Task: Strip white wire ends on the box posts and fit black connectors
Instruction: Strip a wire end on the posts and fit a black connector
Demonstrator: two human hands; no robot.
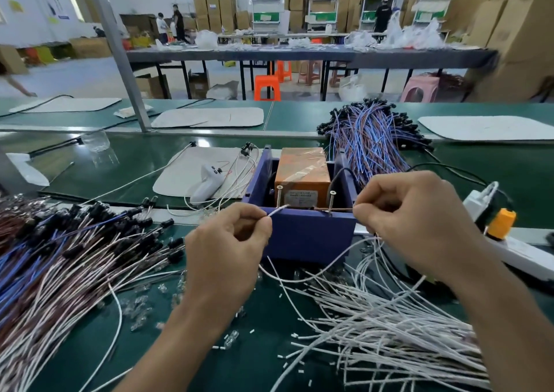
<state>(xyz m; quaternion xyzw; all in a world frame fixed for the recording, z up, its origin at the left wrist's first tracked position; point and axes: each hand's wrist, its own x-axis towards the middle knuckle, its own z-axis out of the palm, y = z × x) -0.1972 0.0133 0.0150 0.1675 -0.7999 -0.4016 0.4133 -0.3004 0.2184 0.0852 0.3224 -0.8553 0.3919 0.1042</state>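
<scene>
While pinching one white wire [281, 208] at either side, left hand [227, 241] and right hand [419, 220] are pulling it taut across the screw posts [332, 201] on the blue box [305, 232] rim, likely so the insulation is stripping; spare wires [389, 331] are lying on the tabletop [257, 346]

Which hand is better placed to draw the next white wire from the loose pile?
Probably the right hand: the loose white wires lie directly below it, some trailing up to it. Both hands pinch the stretched wire at the blue box, but the left hand sits farther from that pile.
</scene>
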